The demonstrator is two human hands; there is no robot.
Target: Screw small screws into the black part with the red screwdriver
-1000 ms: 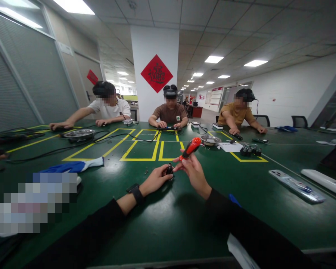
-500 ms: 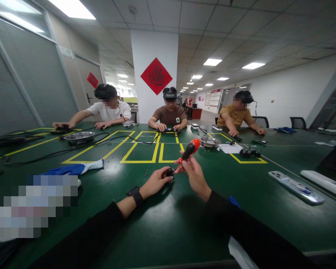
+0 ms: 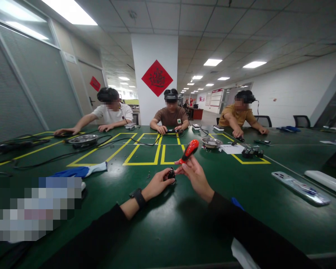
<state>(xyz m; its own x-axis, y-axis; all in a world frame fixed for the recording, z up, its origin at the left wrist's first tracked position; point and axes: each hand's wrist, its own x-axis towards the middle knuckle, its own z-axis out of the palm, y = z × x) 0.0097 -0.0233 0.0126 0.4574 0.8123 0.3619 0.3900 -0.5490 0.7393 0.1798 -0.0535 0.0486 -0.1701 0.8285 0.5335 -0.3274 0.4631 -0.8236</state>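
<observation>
My left hand (image 3: 158,183), with a dark band at the wrist, is closed around a small black cylindrical part (image 3: 171,175) with a metallic top, held upright at the tabletop. In my right hand (image 3: 197,175) is a red-and-black screwdriver (image 3: 190,150), gripped near the lower end of its handle. The handle leans up and to the right, and its lower end points toward the black part. The shaft is mostly hidden by my fingers, and I cannot tell whether the tip touches the part. A few tiny loose pieces (image 3: 149,175) lie left of my left hand.
On the green table (image 3: 145,239) are a blue-and-white glove (image 3: 81,170), metal bowls (image 3: 212,142), a white paper (image 3: 232,149), black parts (image 3: 252,152) and a clear-wrapped package (image 3: 300,188). Cables (image 3: 58,154) run across the left. Three people wearing headsets sit opposite.
The screwdriver handle has turned in my right hand, showing more red. My left hand still holds the black part. The whole view has shifted slightly, and a hand appears at the far left edge.
</observation>
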